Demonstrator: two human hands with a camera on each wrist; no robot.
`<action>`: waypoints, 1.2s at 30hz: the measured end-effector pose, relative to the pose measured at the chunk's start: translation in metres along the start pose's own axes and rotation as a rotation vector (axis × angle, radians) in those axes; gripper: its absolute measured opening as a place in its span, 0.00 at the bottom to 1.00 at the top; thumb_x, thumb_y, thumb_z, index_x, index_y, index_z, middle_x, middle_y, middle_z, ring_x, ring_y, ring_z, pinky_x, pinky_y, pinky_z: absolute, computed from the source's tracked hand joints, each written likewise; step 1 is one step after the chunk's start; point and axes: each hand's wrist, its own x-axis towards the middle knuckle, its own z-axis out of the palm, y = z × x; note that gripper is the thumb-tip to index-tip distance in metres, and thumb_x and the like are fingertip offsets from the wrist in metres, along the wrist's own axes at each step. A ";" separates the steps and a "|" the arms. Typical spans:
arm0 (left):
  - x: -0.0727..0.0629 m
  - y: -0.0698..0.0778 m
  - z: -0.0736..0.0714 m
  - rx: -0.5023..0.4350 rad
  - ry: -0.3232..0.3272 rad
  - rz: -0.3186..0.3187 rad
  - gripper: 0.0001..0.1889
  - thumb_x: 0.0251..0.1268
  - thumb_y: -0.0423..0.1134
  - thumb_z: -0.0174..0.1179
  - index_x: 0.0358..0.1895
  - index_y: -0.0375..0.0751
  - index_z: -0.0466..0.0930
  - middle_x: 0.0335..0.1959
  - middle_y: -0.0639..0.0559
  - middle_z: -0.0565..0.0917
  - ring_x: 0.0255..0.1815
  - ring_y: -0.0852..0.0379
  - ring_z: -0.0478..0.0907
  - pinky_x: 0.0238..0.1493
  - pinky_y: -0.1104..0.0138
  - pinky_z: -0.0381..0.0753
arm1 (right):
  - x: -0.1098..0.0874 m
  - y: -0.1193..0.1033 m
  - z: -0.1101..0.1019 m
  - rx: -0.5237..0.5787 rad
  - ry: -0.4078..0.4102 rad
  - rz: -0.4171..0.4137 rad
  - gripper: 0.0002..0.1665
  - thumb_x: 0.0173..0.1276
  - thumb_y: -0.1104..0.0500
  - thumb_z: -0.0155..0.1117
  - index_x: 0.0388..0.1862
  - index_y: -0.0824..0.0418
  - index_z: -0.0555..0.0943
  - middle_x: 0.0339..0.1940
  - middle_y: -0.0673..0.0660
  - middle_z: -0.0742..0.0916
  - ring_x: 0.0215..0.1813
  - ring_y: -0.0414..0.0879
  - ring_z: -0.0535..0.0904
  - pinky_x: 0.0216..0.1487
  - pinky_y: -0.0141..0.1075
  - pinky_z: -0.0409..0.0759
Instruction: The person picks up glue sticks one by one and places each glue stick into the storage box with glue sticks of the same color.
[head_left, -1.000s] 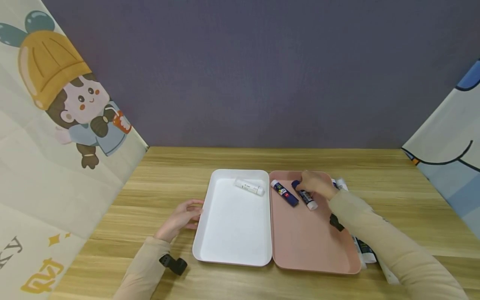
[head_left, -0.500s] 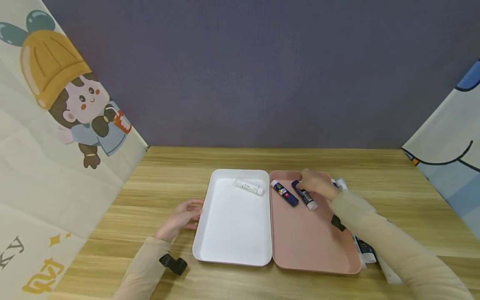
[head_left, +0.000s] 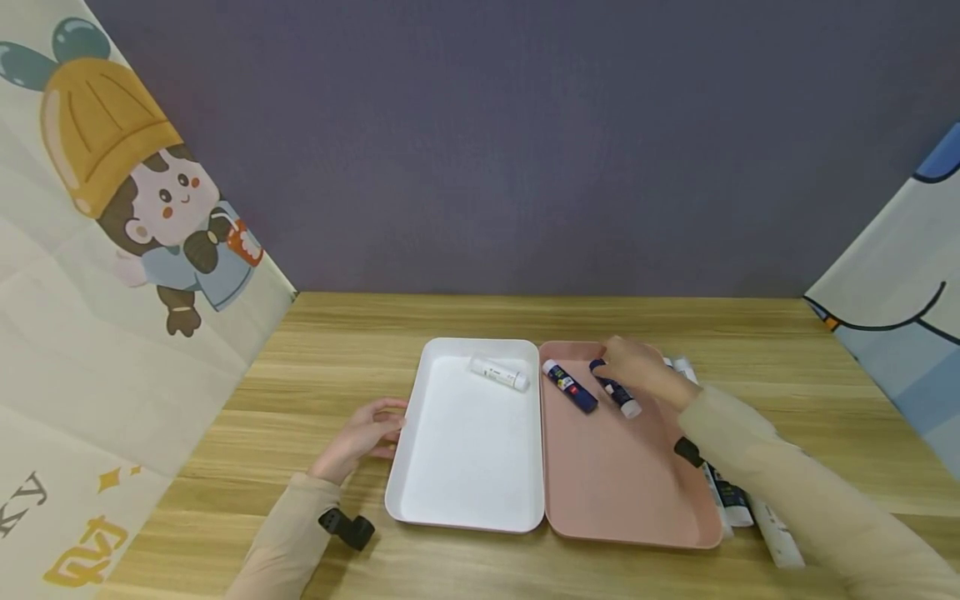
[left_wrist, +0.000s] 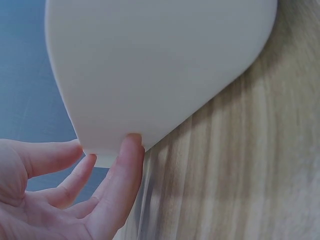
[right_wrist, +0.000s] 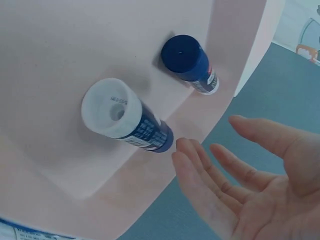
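My right hand is at the far end of a dark blue glue stick in the pink tray. In the right wrist view its fingertips are right at the blue end of that glue stick, with the thumb spread apart from them. Another blue glue stick lies to the left in the same tray. My left hand touches the left side of the white tray, one fingertip against its outer wall. Inside the white tray rests a white glue stick.
Both trays stand side by side on a wooden table. More glue sticks lie along the pink tray's right side, partly under my right sleeve. A dark grey panel rises behind the table.
The glue stick at my right hand has shifted slightly to the right, and the right hand and forearm have moved right too. My left hand stays where it was.
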 end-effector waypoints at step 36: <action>-0.001 0.003 -0.002 -0.007 -0.022 -0.002 0.19 0.64 0.32 0.47 0.57 0.32 0.62 0.43 0.38 0.75 0.34 0.53 0.77 0.33 0.60 0.79 | -0.073 0.029 -0.016 0.107 0.177 -0.080 0.18 0.61 0.60 0.57 0.47 0.71 0.72 0.29 0.59 0.80 0.23 0.43 0.72 0.21 0.35 0.69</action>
